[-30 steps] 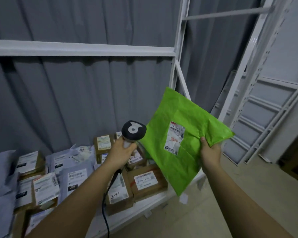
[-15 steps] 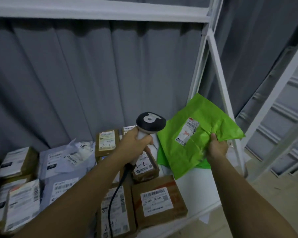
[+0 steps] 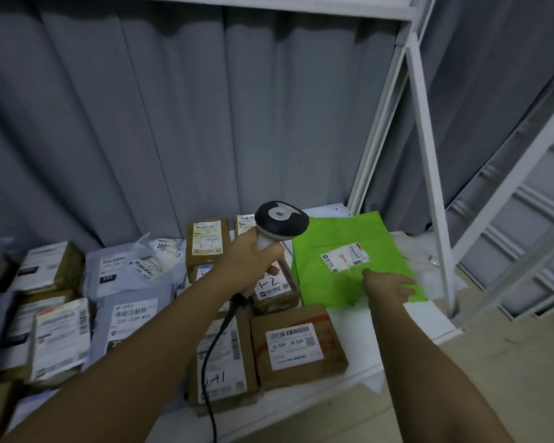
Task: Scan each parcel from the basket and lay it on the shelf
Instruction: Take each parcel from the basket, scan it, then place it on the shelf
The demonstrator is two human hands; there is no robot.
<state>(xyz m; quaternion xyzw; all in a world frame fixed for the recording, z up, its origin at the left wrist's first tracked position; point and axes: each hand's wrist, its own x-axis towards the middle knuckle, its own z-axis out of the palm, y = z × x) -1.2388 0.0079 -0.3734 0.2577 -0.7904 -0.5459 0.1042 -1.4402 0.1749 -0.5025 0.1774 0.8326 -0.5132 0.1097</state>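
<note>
— Grey curtain [image 3: 173,123] hangs in soft folds behind the white metal shelf [image 3: 394,327], doesn't it?

— Yes, and the shelf board is nearly covered: brown cardboard boxes and limp grey plastic mailers, labels up, most likely so the printed codes and the handwritten numbers can be read at a glance.

— Where is the parcel being handled?

— The green parcel [image 3: 349,251] lies flat on the right end of the shelf, just beside the small box marked 1-2 [image 3: 274,290] and behind the box labelled J6-504 [image 3: 298,346]. It is a thin, crinkled plastic bag, roughly square, with a white label facing up.

— And the hands?

— The right hand [image 3: 389,287] rests palm down on the near edge of the bag, fingers spread and flat. I judge it is pressing the bag into place; whether the thumb is tucked under the edge I cannot tell, the picture is blurred there.

— The left?

— The left hand [image 3: 253,260] is wrapped tight around the handle of the scanner [image 3: 280,220], a rounded dark head on a pale grip, its black cable [image 3: 218,340] trailing down. It sits raised above the boxes, probably to keep it clear while the bag settles.

— The basket?

— Not visible.
</note>
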